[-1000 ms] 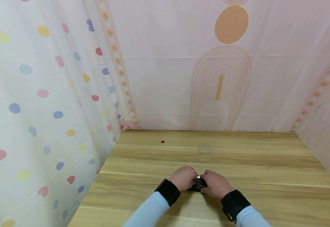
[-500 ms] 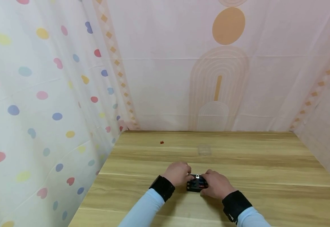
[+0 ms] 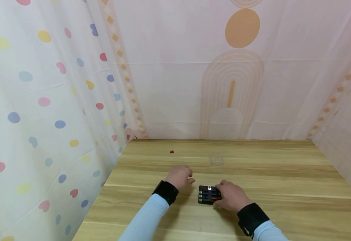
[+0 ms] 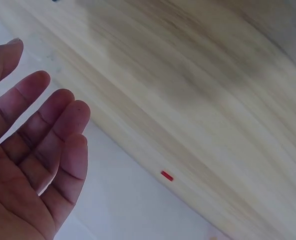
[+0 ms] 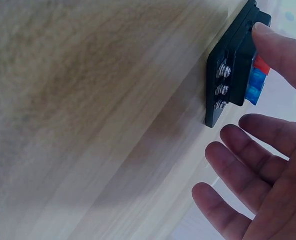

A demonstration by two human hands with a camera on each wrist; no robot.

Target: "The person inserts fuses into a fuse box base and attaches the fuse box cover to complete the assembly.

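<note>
A black fuse block [image 3: 204,201] lies flat on the table. My right hand [image 3: 233,196] holds its right end, thumb at the near edge and fingers at the far edge. In the right wrist view, metal terminal screws [image 5: 221,90] line the block's side, and blue fuses [image 5: 255,85] and a red fuse [image 5: 261,65] stick up from its top. Part of the block is hidden under the right hand. To its left, apart from it, my left hand [image 3: 180,177] hovers over the table with relaxed fingers and nothing in them.
A small red piece [image 3: 171,151], fuse-like in colour, lies near the table's back edge. Right of it sits a clear plastic cover [image 3: 216,159]. Patterned curtains [image 3: 175,83] hang behind the wooden table [image 3: 284,174] and along its left side.
My left hand has let go of the fuse block and moved left and slightly back, uncovering the block's left end. The right hand stays in place on it.
</note>
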